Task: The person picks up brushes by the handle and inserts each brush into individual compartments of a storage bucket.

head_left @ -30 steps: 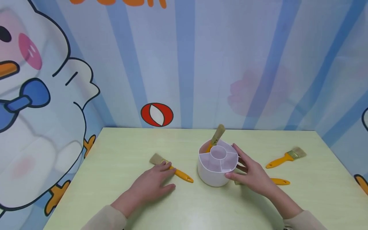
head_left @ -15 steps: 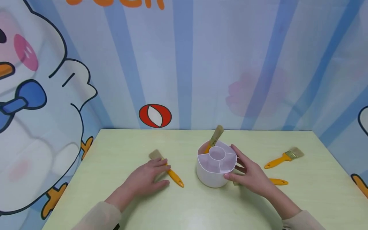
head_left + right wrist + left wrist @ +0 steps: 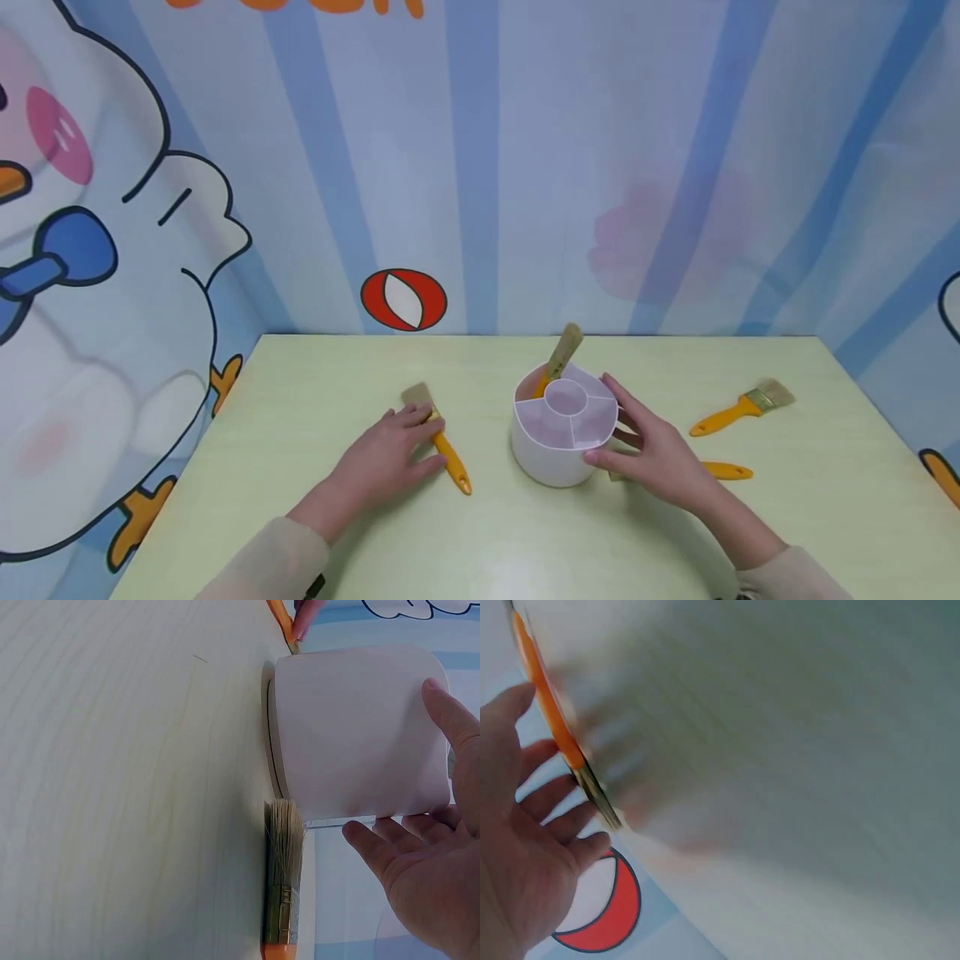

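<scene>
Fingers spread, the left hand (image 3: 386,458) touches a brush (image 3: 452,462) on the left; the right hand (image 3: 662,462), thumb wide, grips the white container (image 3: 551,462) across a gap of surface (image 3: 495,533).

A slanting orange-handled brush (image 3: 452,463) lies left of an upright, white, divided holder (image 3: 552,460).

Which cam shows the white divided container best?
Head: it looks down into the white container, showing its compartments and the tilted brush in one. Right wrist shows only its outside, side-on; left wrist doesn't show it.
</scene>
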A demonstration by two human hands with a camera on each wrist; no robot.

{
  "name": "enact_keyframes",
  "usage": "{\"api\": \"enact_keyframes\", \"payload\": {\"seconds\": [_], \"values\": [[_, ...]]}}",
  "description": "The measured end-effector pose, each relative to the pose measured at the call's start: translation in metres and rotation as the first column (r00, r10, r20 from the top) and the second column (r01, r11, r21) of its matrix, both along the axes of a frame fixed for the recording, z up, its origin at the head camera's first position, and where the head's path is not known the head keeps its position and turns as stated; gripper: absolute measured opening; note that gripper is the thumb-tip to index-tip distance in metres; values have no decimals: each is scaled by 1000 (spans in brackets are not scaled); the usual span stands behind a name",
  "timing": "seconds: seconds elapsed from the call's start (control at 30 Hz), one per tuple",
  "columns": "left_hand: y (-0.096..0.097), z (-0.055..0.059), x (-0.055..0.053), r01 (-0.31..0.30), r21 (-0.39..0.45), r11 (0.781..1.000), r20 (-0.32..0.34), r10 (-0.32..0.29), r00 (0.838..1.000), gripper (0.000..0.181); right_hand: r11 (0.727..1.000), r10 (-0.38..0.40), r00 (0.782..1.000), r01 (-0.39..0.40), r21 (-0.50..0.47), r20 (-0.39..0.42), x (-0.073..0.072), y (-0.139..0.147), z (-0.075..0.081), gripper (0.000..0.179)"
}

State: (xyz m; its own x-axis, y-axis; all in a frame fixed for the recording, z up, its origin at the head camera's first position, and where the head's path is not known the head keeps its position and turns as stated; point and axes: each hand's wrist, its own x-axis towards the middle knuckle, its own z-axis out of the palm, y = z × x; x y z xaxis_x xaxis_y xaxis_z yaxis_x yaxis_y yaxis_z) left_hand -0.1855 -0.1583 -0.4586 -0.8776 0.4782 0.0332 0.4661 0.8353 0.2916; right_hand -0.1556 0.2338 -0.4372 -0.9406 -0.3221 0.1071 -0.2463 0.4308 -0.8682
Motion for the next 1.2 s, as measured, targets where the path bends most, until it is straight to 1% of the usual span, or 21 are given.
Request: {"api": "enact_keyframes", "payload": {"seconds": [0.13, 0.2, 0.27, 0.33, 0.4, 0.47, 0.5, 0.57, 0.63, 0.7, 0.8, 0.87, 0.97, 1.1, 1.2], "values": [[-4, -1, -8, 52, -16, 999, 15, -51, 999, 53, 1000, -1, 1000, 1, -2, 3, 0, 1, 1, 103], [-5, -1, -11, 76, -14, 997, 10, -76, 997, 53, 1000, -3, 1000, 3, -3, 3, 1, 1, 0, 103], [-4, 0, -10, 74, -7, 997, -10, -74, 997, 53, 1000, -4, 1000, 4, -2, 6, 1, 0, 0, 103], [-2, 1, -7, 16, -8, 1000, -33, -16, 999, 55, 1000, -2, 1000, 2, 2, 7, 1, 0, 0, 104], [3, 2, -3, -79, -14, 997, -52, 78, 996, 60, 1000, 2, 1000, -2, 5, 2, 0, -1, 1, 103], [9, 3, 1, -175, -14, 984, -54, 174, 983, 65, 1000, -1, 1000, 1, 9, -6, 0, -1, 1, 103], [13, 3, 3, -219, -14, 976, -40, 218, 975, 69, 1000, -4, 1000, 5, 13, -10, 0, -1, 2, 103], [19, 3, 4, -273, -7, 962, -9, 273, 962, 73, 1000, -11, 1000, 11, 12, -11, 0, 0, 2, 103], [25, 1, 5, -309, 5, 951, 20, 308, 951, 76, 1000, -12, 1000, 12, 7, -6, 1, 0, 2, 104], [28, -1, 5, -337, 22, 941, 40, 336, 941, 79, 1000, -4, 1000, 4, 3, -4, 0, 0, 1, 104], [32, -3, 3, -358, 38, 933, 45, 356, 933, 80, 1000, 3, 1000, -3, -1, -6, -1, -1, 0, 103], [33, -5, 1, -363, 52, 930, 59, 360, 931, 80, 1000, 0, 1000, 0, 5, -9, -1, -1, -1, 104], [34, -6, -2, -360, 65, 931, 77, 355, 932, 76, 1000, -5, 1000, 5, 9, -6, -1, -1, 0, 104], [33, -5, -6, -351, 80, 933, 100, 343, 934, 67, 1000, -9, 1000, 9, 9, -3, -1, -1, 0, 104], [33, -4, -8, -366, 90, 926, 123, 355, 927, 63, 1000, -10, 1000, 10, 11, 1, -1, 0, 1, 104]]}}
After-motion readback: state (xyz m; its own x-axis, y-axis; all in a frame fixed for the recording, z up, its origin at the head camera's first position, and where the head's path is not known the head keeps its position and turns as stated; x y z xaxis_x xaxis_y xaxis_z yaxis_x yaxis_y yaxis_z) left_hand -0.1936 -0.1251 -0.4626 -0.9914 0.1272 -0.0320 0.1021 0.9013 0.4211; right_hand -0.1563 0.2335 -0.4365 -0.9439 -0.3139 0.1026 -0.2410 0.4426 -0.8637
